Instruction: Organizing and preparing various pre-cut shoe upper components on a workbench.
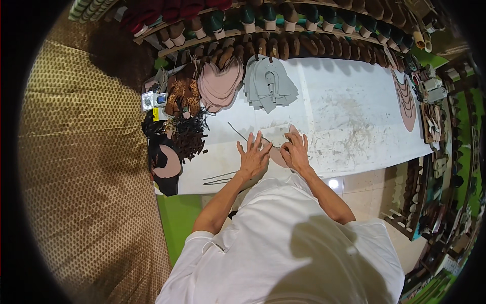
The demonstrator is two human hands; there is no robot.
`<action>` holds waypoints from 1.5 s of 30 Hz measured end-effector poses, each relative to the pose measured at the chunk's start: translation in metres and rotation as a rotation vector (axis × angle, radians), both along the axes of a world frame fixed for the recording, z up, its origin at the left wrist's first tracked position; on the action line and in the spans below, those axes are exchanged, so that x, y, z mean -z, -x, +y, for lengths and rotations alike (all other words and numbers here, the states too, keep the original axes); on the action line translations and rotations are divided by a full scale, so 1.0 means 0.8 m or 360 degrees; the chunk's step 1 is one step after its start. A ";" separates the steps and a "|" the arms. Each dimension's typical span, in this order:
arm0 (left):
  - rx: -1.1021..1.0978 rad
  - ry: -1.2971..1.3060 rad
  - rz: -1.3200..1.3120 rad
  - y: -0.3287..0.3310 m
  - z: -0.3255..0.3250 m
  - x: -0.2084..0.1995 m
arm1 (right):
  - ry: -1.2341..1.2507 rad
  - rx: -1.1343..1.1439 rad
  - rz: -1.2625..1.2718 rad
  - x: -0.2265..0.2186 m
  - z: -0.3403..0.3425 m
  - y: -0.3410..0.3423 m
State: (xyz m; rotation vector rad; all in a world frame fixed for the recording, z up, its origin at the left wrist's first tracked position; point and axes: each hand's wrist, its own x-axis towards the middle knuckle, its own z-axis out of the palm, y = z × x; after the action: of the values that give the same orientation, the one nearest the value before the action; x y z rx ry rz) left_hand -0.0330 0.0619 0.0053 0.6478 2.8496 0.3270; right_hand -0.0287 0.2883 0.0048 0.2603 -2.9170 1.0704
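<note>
A pink, rounded flat piece (279,159), like a cut shoe part, lies on the white table under my hands. One thin dark strip (236,130) slants in from the upper left and runs to the piece's edge. My left hand (254,159) pinches the strip there with thumb and forefinger, its other fingers spread. Close beside it, my right hand (297,153) has its thumb and forefinger closed on the strip too, the other fingers raised. The fingers partly cover the strip and the piece. Several loose dark strips (221,180) lie near my left forearm.
Stacked grey cut pieces (258,91) and pink cut pieces (216,86) stand at the back of the table (349,121). Dark scraps (190,142) crowd its left side. Curved pink pieces (406,109) lie far right. Racks of shoe lasts (291,17) line the back.
</note>
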 end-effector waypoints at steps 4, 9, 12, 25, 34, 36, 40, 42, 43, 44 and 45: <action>0.0025 0.0005 0.0059 0.000 -0.002 0.004 | -0.0047 0.0026 -0.0064 -0.003 -0.006 -0.005; 0.0032 -0.0014 0.0038 0.000 -0.001 0.002 | -0.0063 0.0003 -0.0062 0.001 -0.009 -0.011; 0.0050 -0.0017 0.0049 0.002 -0.002 0.000 | -0.0073 0.0011 -0.0057 0.002 -0.010 -0.010; 0.0106 -0.0063 0.0208 0.001 0.005 -0.008 | -0.0050 0.0031 -0.0110 -0.004 -0.009 -0.005; 0.0222 -0.0105 0.0205 0.000 0.012 -0.018 | -0.0086 -0.0012 -0.0080 0.012 -0.004 0.004; 0.0245 -0.0105 0.0240 0.001 0.013 -0.018 | -0.0112 -0.0022 -0.0107 0.012 -0.005 0.006; 0.0175 -0.0124 0.0258 -0.004 0.020 -0.021 | -0.0124 -0.0026 -0.0105 0.012 -0.005 0.007; 0.0159 -0.0026 0.0073 -0.007 0.023 -0.024 | -0.0133 -0.0030 -0.0091 0.012 -0.004 0.008; 0.0160 -0.0026 0.0072 -0.008 0.023 -0.025 | -0.0133 -0.0029 -0.0093 0.012 -0.004 0.008; 0.0166 -0.0026 0.0091 -0.009 0.023 -0.025 | -0.0118 -0.0026 -0.0088 0.012 -0.003 0.008; 0.0167 -0.0025 0.0109 -0.011 0.023 -0.024 | -0.0104 -0.0028 -0.0084 0.009 -0.004 0.009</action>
State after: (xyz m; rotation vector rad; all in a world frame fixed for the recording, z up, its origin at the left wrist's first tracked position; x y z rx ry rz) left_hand -0.0242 0.0803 0.0247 0.8237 2.8663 0.3159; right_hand -0.0355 0.2855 -0.0028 0.2632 -3.0058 1.0007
